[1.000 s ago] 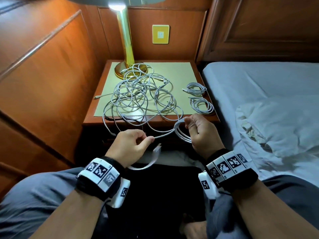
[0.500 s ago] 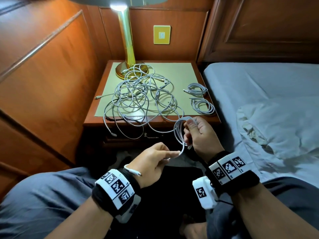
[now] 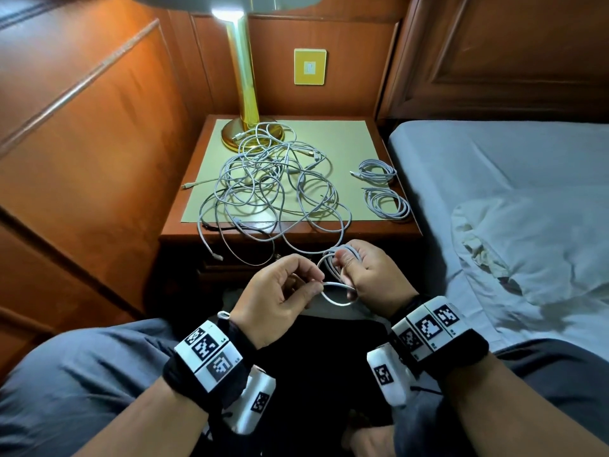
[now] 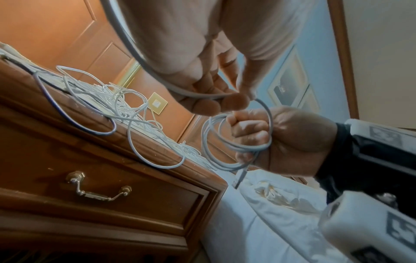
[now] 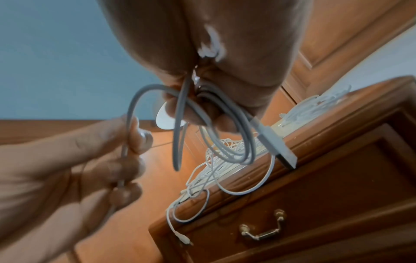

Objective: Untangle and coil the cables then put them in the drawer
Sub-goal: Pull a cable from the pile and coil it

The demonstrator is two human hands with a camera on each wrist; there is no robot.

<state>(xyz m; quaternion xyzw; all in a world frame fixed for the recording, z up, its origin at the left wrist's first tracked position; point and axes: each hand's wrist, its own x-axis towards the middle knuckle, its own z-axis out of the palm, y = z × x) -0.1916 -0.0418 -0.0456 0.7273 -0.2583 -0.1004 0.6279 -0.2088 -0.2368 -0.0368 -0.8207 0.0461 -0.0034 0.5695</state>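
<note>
A tangle of white cables (image 3: 270,186) lies on the nightstand (image 3: 389,230), with loops hanging over its front edge. My right hand (image 3: 365,275) grips a small coil (image 3: 333,258) of one white cable, whose USB plug (image 5: 276,146) sticks out below the fingers. My left hand (image 3: 280,288) pinches the same cable's free strand (image 3: 339,293) just left of the coil. Two finished coils (image 3: 384,192) rest at the nightstand's right side. The drawer (image 4: 96,185) under the top is closed, its brass handle (image 4: 99,190) visible.
A brass lamp (image 3: 245,94) stands at the back left of the nightstand, partly ringed by cable. A bed (image 3: 510,192) with a rumpled white sheet lies to the right. A wooden wall panel (image 3: 82,143) closes the left side. My knees are below the hands.
My left hand swept from left toward the right hand, bringing the free strand around and up to the coil. The coil in the right hand has gained a loop.
</note>
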